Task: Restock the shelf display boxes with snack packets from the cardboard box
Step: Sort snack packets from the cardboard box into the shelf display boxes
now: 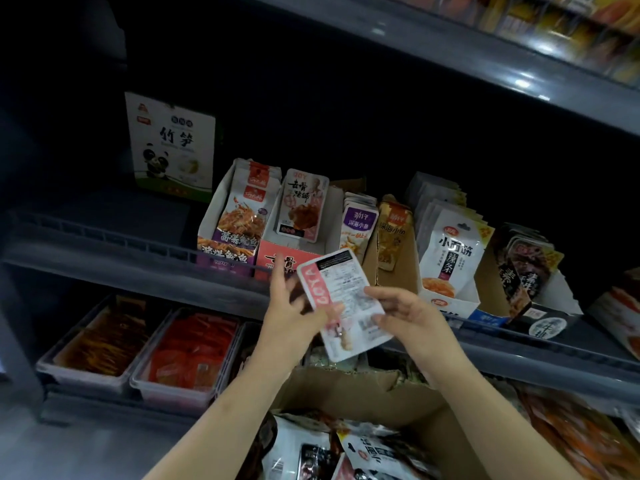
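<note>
Snack packet point(343, 303) is pinched back-up by left hand point(294, 313) and right hand point(405, 317), likely squared for the near pink display box point(277, 261).

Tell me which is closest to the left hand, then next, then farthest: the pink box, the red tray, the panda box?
From the left hand, in the head view:
1. Pink box, on the shelf just above the fingers.
2. Red tray, lower shelf, out to the left.
3. Panda box, far back, up and left.
</note>
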